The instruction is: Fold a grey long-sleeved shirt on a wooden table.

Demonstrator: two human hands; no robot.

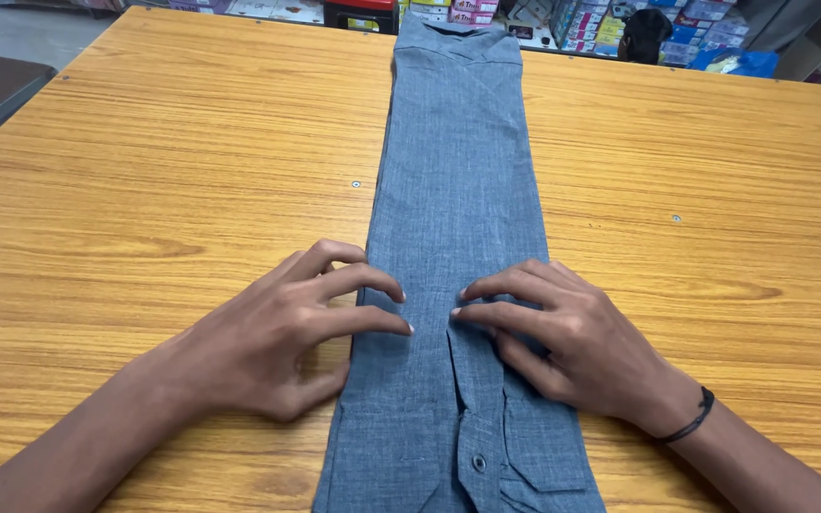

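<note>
- Left hand (282,337) unclenched, fingertips pressing the grey folded shirt (453,190)
- Right hand (563,337) at its three o'clock, likewise splayed on cloth
- Shirt's collar points twelve o'clock along the wooden table (144,190)

grey shirt (453,190), folded narrow, flat on table

A broad wooden table (144,190) with orange-brown grain fills the view. Beyond its far edge, from twelve to one o'clock, stand shelves of stacked coloured boxes (610,24). Grey floor (21,33) shows at eleven o'clock.
</note>
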